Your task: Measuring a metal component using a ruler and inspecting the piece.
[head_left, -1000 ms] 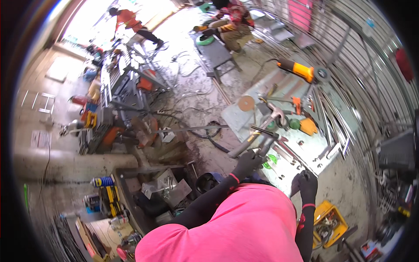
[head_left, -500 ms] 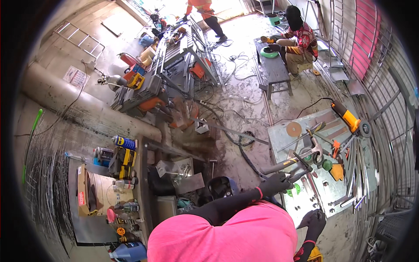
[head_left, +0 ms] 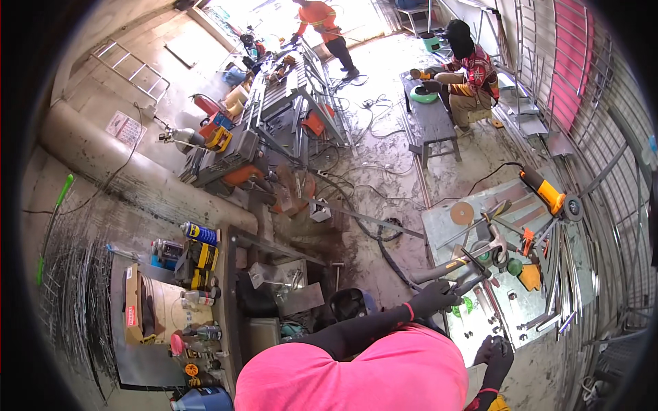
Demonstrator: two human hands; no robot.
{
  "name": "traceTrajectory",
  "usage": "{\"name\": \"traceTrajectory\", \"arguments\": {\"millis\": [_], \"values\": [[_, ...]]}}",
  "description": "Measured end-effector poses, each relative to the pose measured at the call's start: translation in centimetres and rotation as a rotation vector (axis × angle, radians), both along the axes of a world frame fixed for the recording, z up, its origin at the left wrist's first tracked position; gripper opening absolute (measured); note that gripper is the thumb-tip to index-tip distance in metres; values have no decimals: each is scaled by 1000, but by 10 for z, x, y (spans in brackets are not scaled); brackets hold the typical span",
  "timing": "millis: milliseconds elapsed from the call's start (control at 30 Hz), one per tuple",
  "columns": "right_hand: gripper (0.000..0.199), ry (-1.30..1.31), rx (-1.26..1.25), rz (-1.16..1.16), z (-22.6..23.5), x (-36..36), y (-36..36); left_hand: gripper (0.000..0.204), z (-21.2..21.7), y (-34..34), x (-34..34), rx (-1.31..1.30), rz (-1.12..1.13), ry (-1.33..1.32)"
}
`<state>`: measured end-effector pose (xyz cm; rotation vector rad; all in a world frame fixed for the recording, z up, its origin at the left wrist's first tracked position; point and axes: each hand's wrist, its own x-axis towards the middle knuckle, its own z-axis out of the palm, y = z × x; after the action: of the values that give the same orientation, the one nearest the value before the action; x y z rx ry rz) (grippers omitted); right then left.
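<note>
My left hand [head_left: 437, 297], in a dark glove, is closed at the near left edge of a metal-topped table [head_left: 445, 226]. Its fingers are around the end of a dark, long-handled tool [head_left: 473, 282]. Just beyond lies a claw hammer [head_left: 495, 241], its handle pointing left past my hand. My right hand [head_left: 496, 352], also gloved, is curled at the table's near edge, with its fingertips together; whatever they hold is too small to make out. Several small dark metal pieces [head_left: 491, 320] lie on the tabletop between my hands, near a bright green item [head_left: 465, 306].
An orange-yellow angle grinder [head_left: 545, 190], a brown disc [head_left: 462, 213] and metal rods [head_left: 567, 274] occupy the table. At left stands a bench with bottles and a blue spray can [head_left: 199, 233]. Cables [head_left: 387, 250] cross the floor. One person [head_left: 469, 72] sits ahead; another [head_left: 321, 27] stands farther back.
The whole view has shifted slightly, so things sit a little lower and to the right. My right hand has turned a little. My left hand stays by the dark tool.
</note>
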<state>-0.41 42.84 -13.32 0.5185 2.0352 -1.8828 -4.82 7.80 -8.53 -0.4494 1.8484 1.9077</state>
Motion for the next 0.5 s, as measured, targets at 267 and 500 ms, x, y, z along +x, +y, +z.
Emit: {"name": "traceTrajectory", "arguments": {"millis": [267,500], "values": [[37,-243,-222,79,51,-4,3,44,2,0,-2,-4,-4,-15],[85,233,-372,-94,124,-23,-24,39,-58,7,-3,-85,-224,-24]]}}
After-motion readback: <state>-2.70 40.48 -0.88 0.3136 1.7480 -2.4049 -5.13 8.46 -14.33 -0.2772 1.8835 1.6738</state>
